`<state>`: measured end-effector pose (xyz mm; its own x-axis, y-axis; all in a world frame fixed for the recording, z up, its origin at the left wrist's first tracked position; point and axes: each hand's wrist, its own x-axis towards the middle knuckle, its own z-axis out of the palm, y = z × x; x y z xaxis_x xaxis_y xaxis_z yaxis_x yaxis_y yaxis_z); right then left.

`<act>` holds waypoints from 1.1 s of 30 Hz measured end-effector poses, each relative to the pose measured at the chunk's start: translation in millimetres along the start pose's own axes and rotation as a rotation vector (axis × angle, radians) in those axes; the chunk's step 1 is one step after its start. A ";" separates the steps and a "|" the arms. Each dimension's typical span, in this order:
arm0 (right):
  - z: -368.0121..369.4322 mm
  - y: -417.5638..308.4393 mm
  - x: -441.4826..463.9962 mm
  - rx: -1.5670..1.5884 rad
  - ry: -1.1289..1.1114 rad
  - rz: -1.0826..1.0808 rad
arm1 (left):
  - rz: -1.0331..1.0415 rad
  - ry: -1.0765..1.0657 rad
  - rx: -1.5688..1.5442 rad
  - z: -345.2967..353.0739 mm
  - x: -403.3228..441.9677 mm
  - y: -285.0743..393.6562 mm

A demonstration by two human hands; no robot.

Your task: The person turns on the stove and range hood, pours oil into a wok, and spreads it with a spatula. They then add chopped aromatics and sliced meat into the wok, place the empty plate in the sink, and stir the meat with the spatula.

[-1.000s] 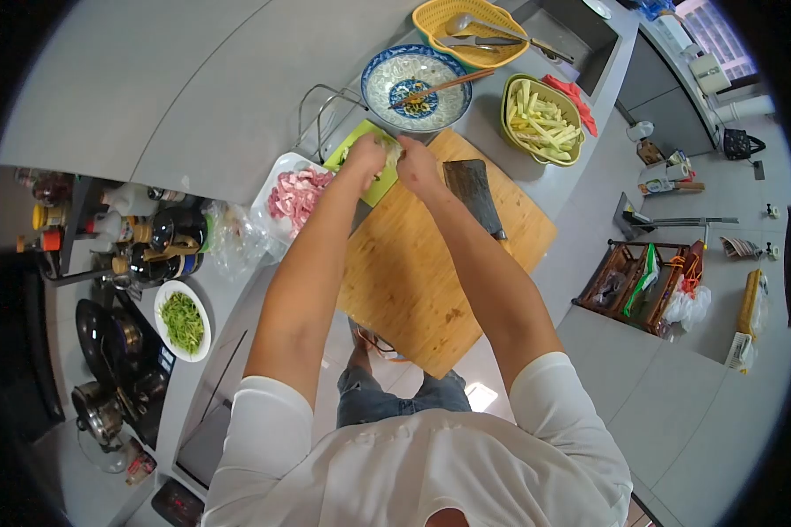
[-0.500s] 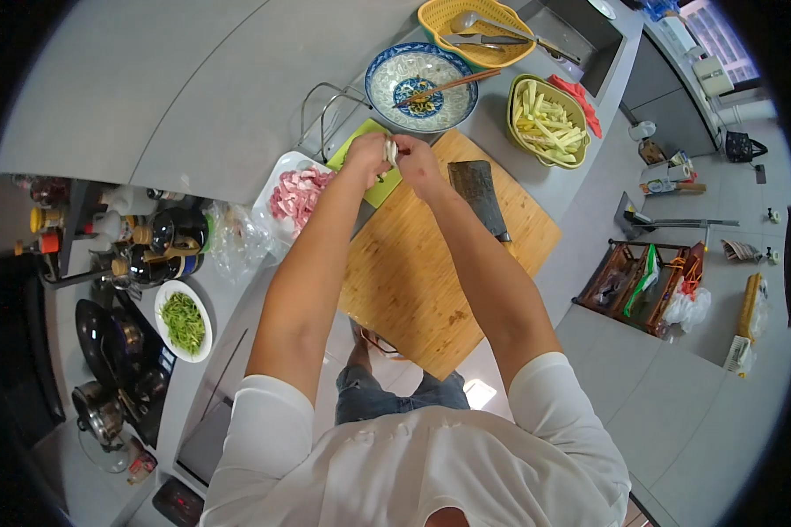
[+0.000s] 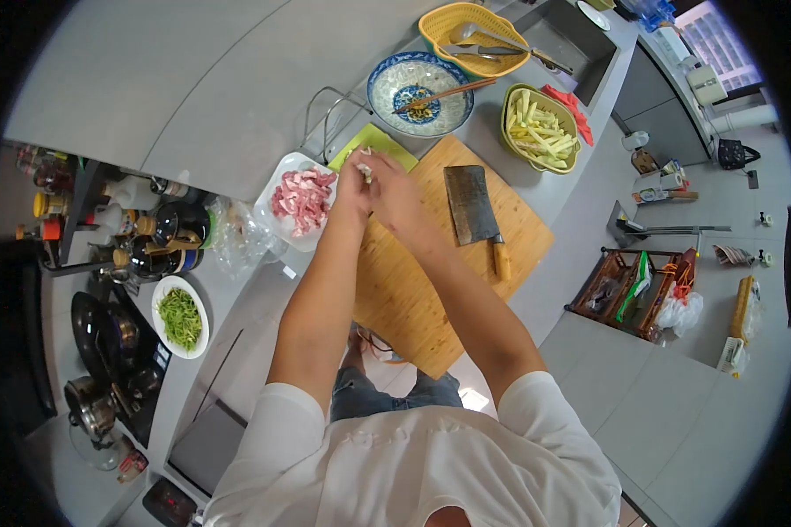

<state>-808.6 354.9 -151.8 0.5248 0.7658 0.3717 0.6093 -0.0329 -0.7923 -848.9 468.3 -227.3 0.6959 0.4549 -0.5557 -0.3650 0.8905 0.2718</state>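
The 2 hands work close together over the border between the green mat and the cutting board. The left hand is curled in, apparently pinching a small pale piece; the right hand meets it there, but its fingertips are hidden, so I cannot tell how firmly they grip.

For such fine finger work, a steady hold with the left and small, light moves of the right should serve best, with pressure low enough that the piece does not slip out. Working a little further over the mat would catch any crumbs there.

The white tray of raw meat is just beside the left hand, so that wrist is best held off its rim. The cleaver lies flat on the board, apart from the right forearm; a wide elbow swing could knock its handle.
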 end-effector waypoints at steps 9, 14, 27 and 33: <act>0.5 -24.4 -10.9 0.423 0.074 0.153 | -0.035 -0.253 -0.137 -16.7 -30.8 2.2; -3.7 -42.9 -11.7 0.609 0.151 0.233 | 0.038 -0.072 -0.124 38.1 -92.0 11.9; 46.5 -177.0 -60.3 0.147 0.085 -0.033 | 0.045 -0.260 -0.121 -23.3 -219.6 76.8; 75.2 -229.9 -109.1 0.111 -0.012 -0.096 | -0.001 -0.200 -0.206 -76.4 -284.3 95.0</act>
<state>-1050.6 327.2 -46.5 0.4596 0.7698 0.4428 0.5863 0.1115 -0.8024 -1128.7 422.5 -103.5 0.7968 0.4660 -0.3847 -0.4682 0.8785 0.0945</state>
